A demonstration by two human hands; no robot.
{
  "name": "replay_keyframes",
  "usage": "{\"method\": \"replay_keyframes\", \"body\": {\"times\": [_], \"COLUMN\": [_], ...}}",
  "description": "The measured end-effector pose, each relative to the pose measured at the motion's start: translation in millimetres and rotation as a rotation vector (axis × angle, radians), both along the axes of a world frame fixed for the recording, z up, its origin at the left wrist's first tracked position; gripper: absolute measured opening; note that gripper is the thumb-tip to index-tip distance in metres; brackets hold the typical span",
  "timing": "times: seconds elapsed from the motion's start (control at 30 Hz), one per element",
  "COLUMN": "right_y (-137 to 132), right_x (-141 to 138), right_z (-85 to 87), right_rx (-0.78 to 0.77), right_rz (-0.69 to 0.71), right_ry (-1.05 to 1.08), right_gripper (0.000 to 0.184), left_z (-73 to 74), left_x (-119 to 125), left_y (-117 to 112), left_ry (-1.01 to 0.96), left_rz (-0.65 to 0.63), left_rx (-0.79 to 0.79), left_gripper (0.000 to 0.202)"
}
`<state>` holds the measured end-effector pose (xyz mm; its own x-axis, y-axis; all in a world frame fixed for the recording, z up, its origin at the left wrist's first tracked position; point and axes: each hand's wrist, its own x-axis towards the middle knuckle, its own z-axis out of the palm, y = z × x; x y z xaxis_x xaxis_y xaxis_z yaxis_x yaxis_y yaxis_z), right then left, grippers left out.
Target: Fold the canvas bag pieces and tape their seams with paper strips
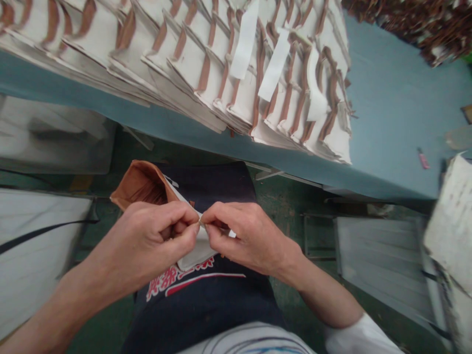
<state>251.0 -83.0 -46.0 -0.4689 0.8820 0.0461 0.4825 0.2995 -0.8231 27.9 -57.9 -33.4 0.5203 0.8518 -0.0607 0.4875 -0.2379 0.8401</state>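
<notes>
My left hand [155,236] and my right hand [241,236] meet over my lap, fingertips pinched together on the edge of a brown-and-white shaped piece [147,187]. The piece's brown side curls up to the left behind my left hand; its white side runs under both hands. Both hands are closed in a pinch on this piece. A dark apron with red characters [199,290] covers my lap below.
A blue table [391,113] stands ahead, carrying a big fanned stack of white pieces with brown strips [206,59]. A heap of brown scraps [416,19] lies far right. A small pink object [423,158] rests near the table's edge. White bins [33,246] flank me.
</notes>
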Motion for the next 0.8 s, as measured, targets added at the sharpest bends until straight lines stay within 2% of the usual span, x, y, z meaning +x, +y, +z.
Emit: {"method": "replay_keyframes", "body": {"times": [0.13,0.3,0.47,0.6,0.8], "right_y": [1.1,3.8,4.9,2.6,2.3], "right_x": [0.5,-3.5,-7.5,-9.0,-5.4], "right_z": [-1.4,-7.7,-14.8,-20.2,-20.2], "right_rx": [0.006,-0.051,-0.157,-0.251,-0.346], "right_rz": [0.038,-0.001,-0.059,-0.085,-0.060], "right_ry": [-0.012,0.157,0.313,0.382,0.448], "right_gripper": [0.016,0.016,0.011,0.010,0.005], "left_z": [-5.8,-16.1,-11.0,-3.4,-6.2], "left_x": [-4.5,-7.0,-2.4,4.3,4.8], "left_y": [-2.5,-6.1,-3.9,1.1,-4.5], "left_ry": [-0.037,-0.157,-0.210,-0.225,-0.252], "left_rz": [-0.038,0.029,0.128,0.152,0.158], "left_rx": [-0.135,-0.356,-0.453,-0.531,-0.505], "left_gripper": [0.029,0.025,0.022,0.023,0.023]}}
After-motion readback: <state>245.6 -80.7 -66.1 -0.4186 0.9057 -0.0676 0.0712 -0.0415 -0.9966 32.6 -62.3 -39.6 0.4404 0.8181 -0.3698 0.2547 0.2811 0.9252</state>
